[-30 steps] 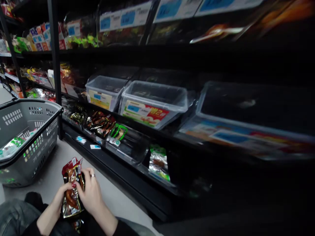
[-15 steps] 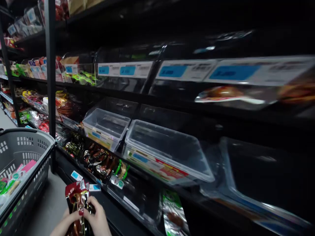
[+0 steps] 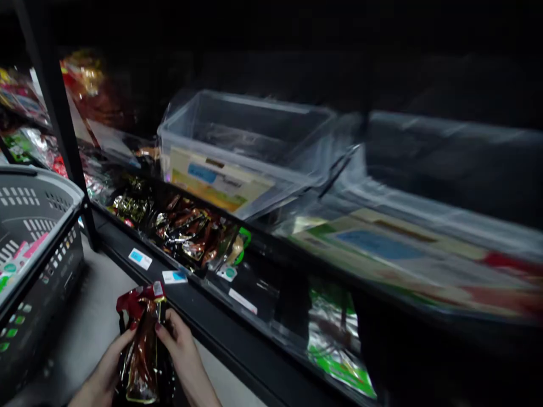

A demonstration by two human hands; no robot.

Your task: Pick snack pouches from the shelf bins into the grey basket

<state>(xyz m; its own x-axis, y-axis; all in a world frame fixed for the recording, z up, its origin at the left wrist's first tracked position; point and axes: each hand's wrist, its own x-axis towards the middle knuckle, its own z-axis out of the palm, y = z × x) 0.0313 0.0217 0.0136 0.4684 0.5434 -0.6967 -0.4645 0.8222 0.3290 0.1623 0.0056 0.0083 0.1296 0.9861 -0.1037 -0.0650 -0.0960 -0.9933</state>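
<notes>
Between my two hands is a clear-fronted snack packet [image 3: 144, 350] with a dark red top and brown meat showing through. My left hand [image 3: 108, 362] grips its left side, the thumb laid over the front. On its right edge my right hand [image 3: 180, 345] is closed, thumb on the front and fingers behind. The packet stands roughly upright, low in the view, in front of the bottom shelf. Similar brown packets [image 3: 186, 229] lie in a bin on that shelf, just beyond my hands.
A grey shopping basket [image 3: 63, 243] with packets in it stands at the left. Clear plastic bins [image 3: 246, 147] line the shelf above. A silver and green packet [image 3: 335, 339] sits at the lower right. A black upright post [image 3: 63, 113] rises near the basket.
The view has tilted up and then back down, coming nearer the lower shelves. Both hands keep hold of the packet; my thumbs, close together before, are now apart on its front.
</notes>
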